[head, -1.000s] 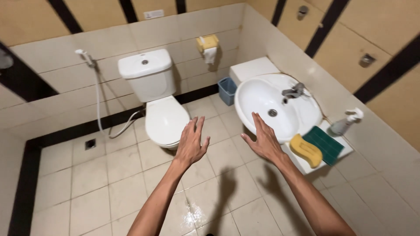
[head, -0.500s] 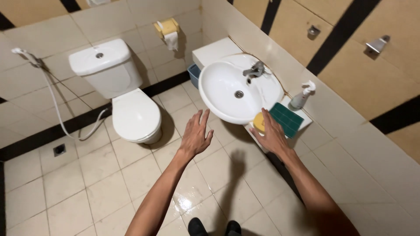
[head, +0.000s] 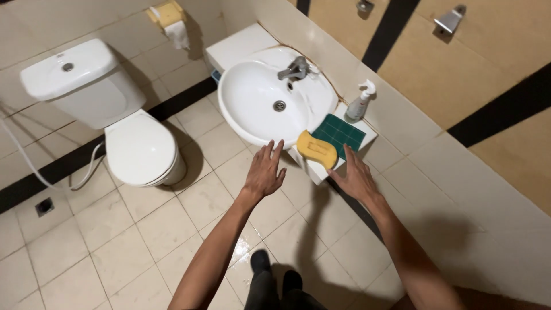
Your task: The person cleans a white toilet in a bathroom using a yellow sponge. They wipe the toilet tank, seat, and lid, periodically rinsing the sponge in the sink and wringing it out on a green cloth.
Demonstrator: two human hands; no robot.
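left hand [head: 264, 174] spread empty near sink [head: 252, 115] rim, right hand [head: 354, 178] open, empty, beside yellow sponge [head: 316, 148]

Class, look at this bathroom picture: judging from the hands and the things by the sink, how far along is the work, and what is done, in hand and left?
Barely begun. Done: nothing that shows; the sink looks dry and free of foam. In hand: both hands are empty and open, the right hand just short of the yellow sponge, the left hand near the sink's front rim. Left: the sponge, green cloth and spray bottle lie untouched.
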